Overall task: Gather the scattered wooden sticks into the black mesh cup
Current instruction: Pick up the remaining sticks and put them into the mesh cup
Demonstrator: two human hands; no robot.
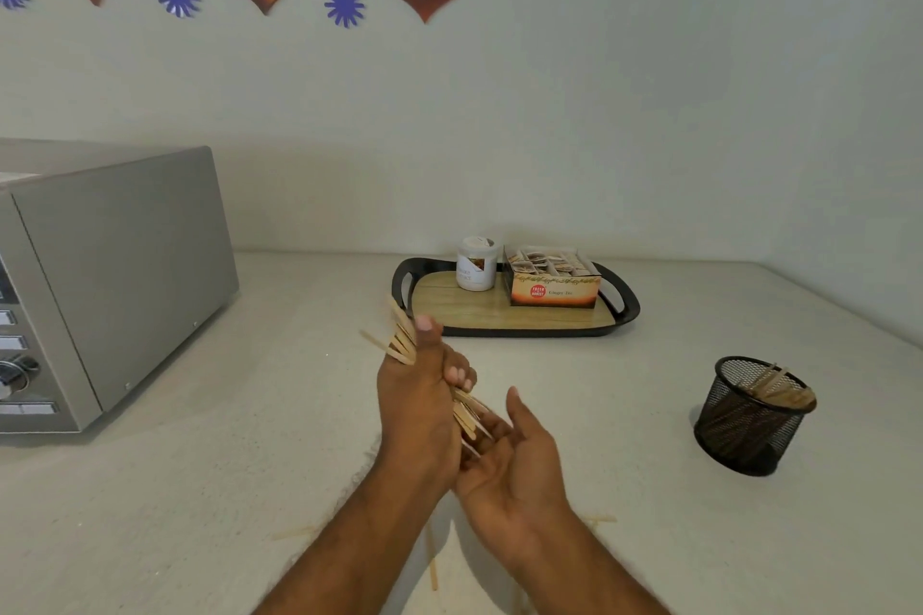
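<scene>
L hand [417,395] grips stick bundle [402,340], R hand [509,454] cupped under

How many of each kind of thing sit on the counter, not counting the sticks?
Microwave: 1
Tray: 1
White jar: 1
Tea box: 1
Black mesh cup: 1
Total: 5

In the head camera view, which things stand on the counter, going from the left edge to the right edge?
Silver microwave oven → white lidded jar → orange ginger tea box → black mesh cup holding wooden sticks. Jar and box sit on a black-rimmed wooden tray.
</scene>
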